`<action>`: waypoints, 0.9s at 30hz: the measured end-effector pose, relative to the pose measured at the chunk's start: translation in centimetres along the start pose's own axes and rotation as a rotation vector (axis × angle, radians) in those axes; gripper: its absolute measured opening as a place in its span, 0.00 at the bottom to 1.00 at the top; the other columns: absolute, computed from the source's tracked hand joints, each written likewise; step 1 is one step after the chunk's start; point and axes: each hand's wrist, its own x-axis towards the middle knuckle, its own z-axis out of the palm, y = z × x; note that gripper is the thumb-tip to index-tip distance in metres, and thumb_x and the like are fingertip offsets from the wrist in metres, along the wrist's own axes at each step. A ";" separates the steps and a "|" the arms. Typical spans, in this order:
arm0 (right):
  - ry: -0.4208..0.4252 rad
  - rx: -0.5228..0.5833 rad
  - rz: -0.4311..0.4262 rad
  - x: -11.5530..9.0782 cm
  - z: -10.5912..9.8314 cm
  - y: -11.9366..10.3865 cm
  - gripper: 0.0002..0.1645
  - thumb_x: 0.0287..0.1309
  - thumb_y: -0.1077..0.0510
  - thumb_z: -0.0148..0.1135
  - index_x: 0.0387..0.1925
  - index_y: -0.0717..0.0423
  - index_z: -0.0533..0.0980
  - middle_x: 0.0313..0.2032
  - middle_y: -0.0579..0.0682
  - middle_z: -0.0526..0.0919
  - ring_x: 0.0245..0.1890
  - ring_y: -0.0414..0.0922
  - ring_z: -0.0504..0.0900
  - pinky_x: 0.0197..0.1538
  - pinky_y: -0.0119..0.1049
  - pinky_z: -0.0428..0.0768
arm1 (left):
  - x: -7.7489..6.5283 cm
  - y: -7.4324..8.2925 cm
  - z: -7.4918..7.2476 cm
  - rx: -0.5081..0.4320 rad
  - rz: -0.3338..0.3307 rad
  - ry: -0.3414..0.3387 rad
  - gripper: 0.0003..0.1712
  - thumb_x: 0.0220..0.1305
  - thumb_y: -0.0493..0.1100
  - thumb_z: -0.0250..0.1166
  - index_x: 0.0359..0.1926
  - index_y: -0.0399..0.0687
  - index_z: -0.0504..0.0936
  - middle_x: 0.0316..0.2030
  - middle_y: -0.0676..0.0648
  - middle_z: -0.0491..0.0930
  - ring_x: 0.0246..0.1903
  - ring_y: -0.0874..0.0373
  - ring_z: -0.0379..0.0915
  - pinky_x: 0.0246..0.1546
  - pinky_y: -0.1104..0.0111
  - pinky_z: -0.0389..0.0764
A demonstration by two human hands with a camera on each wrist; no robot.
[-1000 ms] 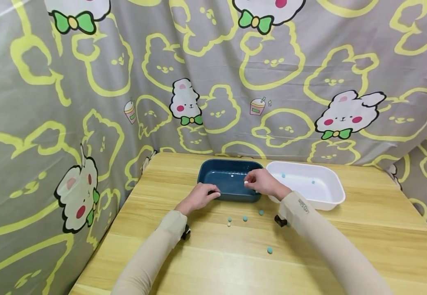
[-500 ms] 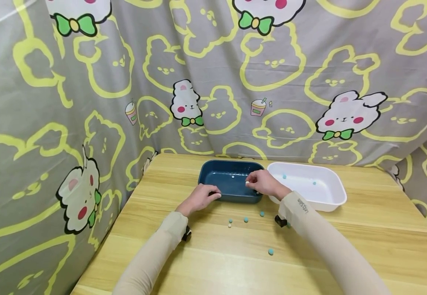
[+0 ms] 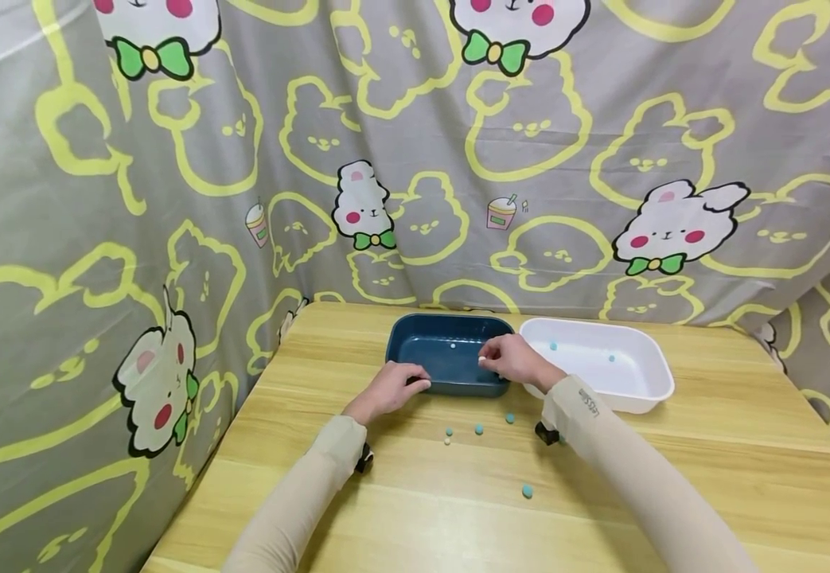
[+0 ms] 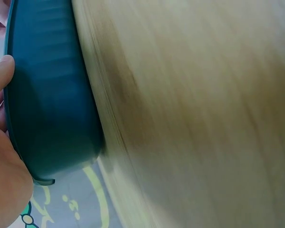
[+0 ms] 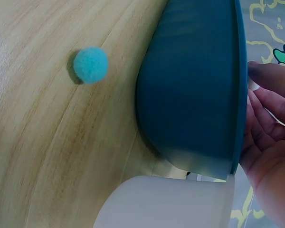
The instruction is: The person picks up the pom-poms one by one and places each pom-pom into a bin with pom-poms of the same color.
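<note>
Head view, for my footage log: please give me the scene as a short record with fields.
Left grip: holds near rim of dark blue tray
Right grip: pinches small white ball over that tray
Dark blue tray: another white ball inside
White tray: two blue balls inside
Table: at least four blue balls, one cream ball
Backdrop: patterned curtain

Near back edge of table, before curtain: left tray and right tray, side by side. In left tray: loose ball. In right tray: pair of balls, well apart. On table before left tray: four balls; fifth ball well in front. At left tray's front rim: left hand. Over right end: right hand; in it, held ball.
</note>
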 end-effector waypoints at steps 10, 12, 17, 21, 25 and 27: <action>0.000 -0.002 -0.001 -0.2 0.4 0.4 0.06 0.59 0.57 0.64 0.35 0.56 0.82 0.26 0.43 0.79 0.26 0.40 0.75 0.33 0.36 0.76 | 0.0 -0.3 0.3 0.002 0.006 0.002 0.09 0.68 0.48 0.58 0.40 0.53 0.84 0.36 0.56 0.82 0.38 0.62 0.77 0.47 0.64 0.74; 0.000 0.004 -0.001 -0.2 0.3 0.3 0.06 0.59 0.57 0.64 0.35 0.56 0.82 0.27 0.43 0.79 0.26 0.40 0.75 0.33 0.36 0.76 | 0.0 -0.2 0.2 0.007 0.005 0.003 0.09 0.68 0.48 0.58 0.40 0.53 0.84 0.36 0.56 0.82 0.38 0.62 0.77 0.48 0.63 0.72; -0.007 0.011 0.007 -0.2 0.1 0.2 0.07 0.59 0.57 0.64 0.36 0.56 0.82 0.27 0.44 0.79 0.26 0.40 0.75 0.34 0.36 0.76 | 0.1 -0.2 0.1 0.019 0.003 0.000 0.10 0.68 0.49 0.58 0.40 0.53 0.84 0.36 0.57 0.82 0.39 0.63 0.77 0.49 0.63 0.72; 0.005 0.014 0.005 -0.1 0.1 0.2 0.07 0.59 0.58 0.64 0.36 0.57 0.82 0.27 0.44 0.79 0.26 0.41 0.74 0.33 0.36 0.76 | 0.1 -0.2 0.1 0.016 0.002 0.001 0.09 0.68 0.48 0.58 0.40 0.53 0.84 0.36 0.57 0.82 0.39 0.62 0.76 0.48 0.64 0.72; 0.033 0.025 0.004 0.0 0.2 0.4 0.07 0.59 0.59 0.63 0.36 0.59 0.82 0.27 0.45 0.79 0.27 0.41 0.75 0.34 0.37 0.76 | 0.1 -0.3 0.1 0.005 0.011 0.011 0.09 0.68 0.48 0.59 0.39 0.53 0.84 0.35 0.56 0.82 0.37 0.63 0.76 0.45 0.65 0.74; 0.048 0.030 0.013 0.0 0.2 0.4 0.07 0.59 0.59 0.63 0.36 0.59 0.82 0.28 0.46 0.79 0.28 0.41 0.75 0.35 0.37 0.76 | 0.1 -0.3 0.1 0.003 0.014 0.014 0.09 0.67 0.48 0.59 0.39 0.53 0.84 0.35 0.56 0.82 0.36 0.63 0.76 0.44 0.66 0.74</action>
